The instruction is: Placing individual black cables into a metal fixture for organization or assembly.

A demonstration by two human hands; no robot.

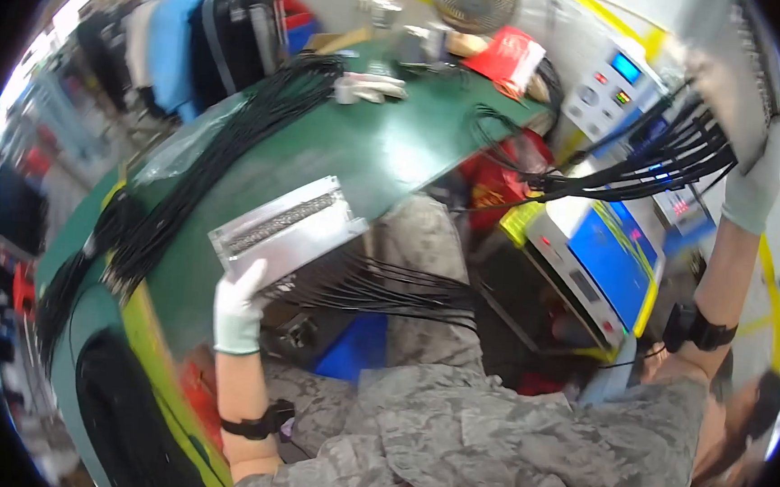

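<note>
In a white glove, my left hand [237, 316] grips the near-left edge of a silvery metal panel [285, 259] with a dark slotted row along it. Thin black cables [396, 289] run from its underside toward my lap. My right hand [755, 192], gloved too, is raised at the upper right. It is closed at the lower edge of a second metal panel [736, 73], which is blurred. Thick black cables [639, 175] fan out from that panel to the left. Its fingers are partly smeared, and the panel covers some of them.
Bundles of black cable [224, 155] lie along the curved green table [360, 151], near a pair of white gloves [369, 88] and a red bag [507, 60]. A fan [477, 1] stands behind. Test instruments [610, 96] and a blue-topped box [615, 259] are on my right.
</note>
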